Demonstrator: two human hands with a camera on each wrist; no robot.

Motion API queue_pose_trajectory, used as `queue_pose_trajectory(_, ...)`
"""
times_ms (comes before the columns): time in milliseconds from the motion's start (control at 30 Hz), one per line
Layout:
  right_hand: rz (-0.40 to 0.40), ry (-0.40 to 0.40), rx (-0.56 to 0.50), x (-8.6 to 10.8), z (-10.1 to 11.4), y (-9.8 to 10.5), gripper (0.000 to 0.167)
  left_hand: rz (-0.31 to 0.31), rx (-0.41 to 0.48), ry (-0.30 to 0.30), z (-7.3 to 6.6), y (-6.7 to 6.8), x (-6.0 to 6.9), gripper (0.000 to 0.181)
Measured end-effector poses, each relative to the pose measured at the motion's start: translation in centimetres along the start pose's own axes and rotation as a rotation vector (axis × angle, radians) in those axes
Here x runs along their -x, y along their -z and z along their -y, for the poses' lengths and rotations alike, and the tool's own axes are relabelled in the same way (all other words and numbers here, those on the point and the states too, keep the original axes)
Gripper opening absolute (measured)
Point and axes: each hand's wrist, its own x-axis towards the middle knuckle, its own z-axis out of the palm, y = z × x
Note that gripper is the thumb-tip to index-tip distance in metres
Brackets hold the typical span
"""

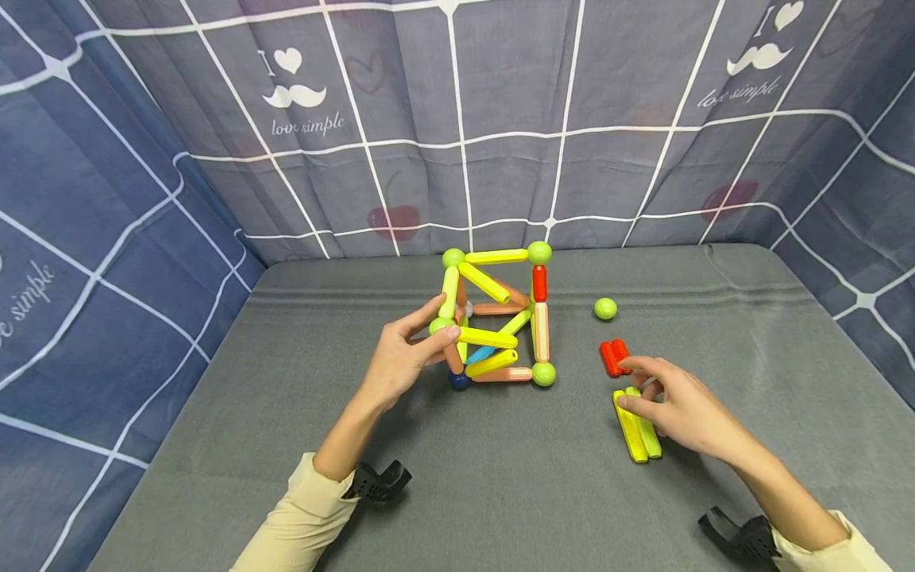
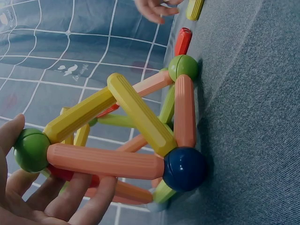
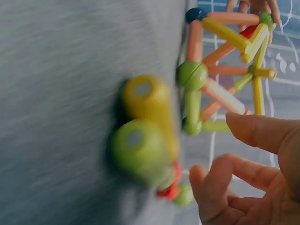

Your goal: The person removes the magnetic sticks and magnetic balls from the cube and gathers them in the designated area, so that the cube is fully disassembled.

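Note:
A cube-like frame of coloured magnetic rods and balls stands on the grey cloth. My left hand (image 1: 395, 367) pinches the green ball (image 2: 32, 149) at its near left upper corner, fingers behind a salmon rod (image 2: 105, 161). Below that corner is a dark blue ball (image 2: 184, 168). Two yellow rods (image 1: 488, 338) slant inward at the front, their ends meeting no ball. My right hand (image 1: 689, 409) hovers over a loose yellow rod (image 1: 629, 429) and a yellow-green rod (image 1: 646, 429). Its fingers are loosely bent, with nothing between them in the right wrist view.
Two short red rods (image 1: 611, 359) lie just beyond the right fingertips, with a loose green ball (image 1: 605, 309) behind them. A blue checked curtain (image 1: 515, 95) rises behind the grey surface (image 1: 500, 477) and on both sides.

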Motion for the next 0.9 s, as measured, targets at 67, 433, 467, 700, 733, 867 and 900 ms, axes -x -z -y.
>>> queue_pose_trajectory(67,-0.02,0.034,-0.002,-0.6,1.2,-0.1,0.041,0.0,-0.004,-0.001,0.0,0.0,0.0,0.059)
queue_pose_trajectory(433,-0.026,0.313,-0.084,-6.1,9.2,-3.2,0.026,-0.007,0.002,0.0,0.0,0.2,0.0,0.058)
queue_pose_trajectory(467,-0.021,0.33,-0.078,-6.6,9.8,-3.5,0.026,-0.004,0.005,0.001,0.0,0.1,0.0,0.058)
queue_pose_trajectory(700,0.063,0.41,-0.078,-9.9,11.5,-5.0,0.026,0.011,0.025,0.011,0.0,0.1,-0.1,0.059)
queue_pose_trajectory(733,0.075,0.415,-0.083,-10.1,11.5,-5.2,0.025,0.011,0.025,0.011,0.0,0.1,-0.1,0.058)
queue_pose_trajectory(867,0.089,0.431,-0.08,-10.5,11.3,-5.6,0.02,0.017,0.031,0.006,0.0,0.2,0.0,0.058)
queue_pose_trajectory(900,0.087,0.435,-0.08,-10.5,11.3,-5.6,0.02,0.019,0.034,0.004,0.0,0.2,-0.1,0.058)
